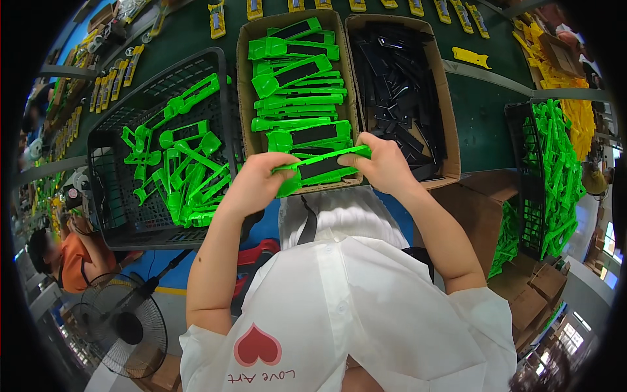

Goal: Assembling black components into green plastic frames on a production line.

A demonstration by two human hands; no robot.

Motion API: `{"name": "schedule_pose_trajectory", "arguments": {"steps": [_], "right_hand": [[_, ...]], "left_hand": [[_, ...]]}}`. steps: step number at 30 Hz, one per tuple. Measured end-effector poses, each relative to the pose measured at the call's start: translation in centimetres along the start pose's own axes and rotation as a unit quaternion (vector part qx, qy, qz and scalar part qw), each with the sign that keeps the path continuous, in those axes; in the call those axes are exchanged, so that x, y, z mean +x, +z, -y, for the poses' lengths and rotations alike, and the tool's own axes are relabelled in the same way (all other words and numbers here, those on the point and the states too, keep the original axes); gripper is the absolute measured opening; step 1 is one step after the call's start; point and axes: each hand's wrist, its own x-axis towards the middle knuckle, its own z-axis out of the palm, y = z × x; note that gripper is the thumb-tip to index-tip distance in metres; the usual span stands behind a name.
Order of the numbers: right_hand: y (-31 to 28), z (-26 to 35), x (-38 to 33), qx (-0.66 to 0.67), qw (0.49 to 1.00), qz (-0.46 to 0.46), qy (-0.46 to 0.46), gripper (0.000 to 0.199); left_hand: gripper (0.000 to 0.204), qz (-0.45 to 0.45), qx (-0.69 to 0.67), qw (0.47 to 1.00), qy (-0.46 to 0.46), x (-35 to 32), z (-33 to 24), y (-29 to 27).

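Note:
Between my two hands is a long green plastic casing with a flat black strip along its middle. My left hand pinches the casing's left end. At the other end, my right hand grips it, thumb pressed on the top near the strip. The casing hangs over the near edge of a cardboard box, which holds a stack of similar green casings, many with black strips. Right of it, a second cardboard box contains loose black strips.
A black plastic crate at left holds jumbled green casings. Another crate of green parts stands at right, beside yellow parts. Yellow pieces line the green table. A fan and a person in orange are at lower left.

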Motion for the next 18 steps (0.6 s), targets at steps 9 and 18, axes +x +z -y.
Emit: {"name": "schedule_pose_trajectory", "arguments": {"steps": [9, 18], "right_hand": [[0.7, -2.1, 1.9, -0.163, 0.969, -0.140, -0.123, 0.026], [-0.9, -3.4, 0.8, 0.263, 0.943, 0.203, 0.026, 0.017]], "left_hand": [[0.037, -0.060, 0.348, 0.935, -0.037, 2.6, -3.4, 4.3], [0.027, 0.120, 0.135, 0.980, -0.087, 2.7, -3.6, 2.2]]}}
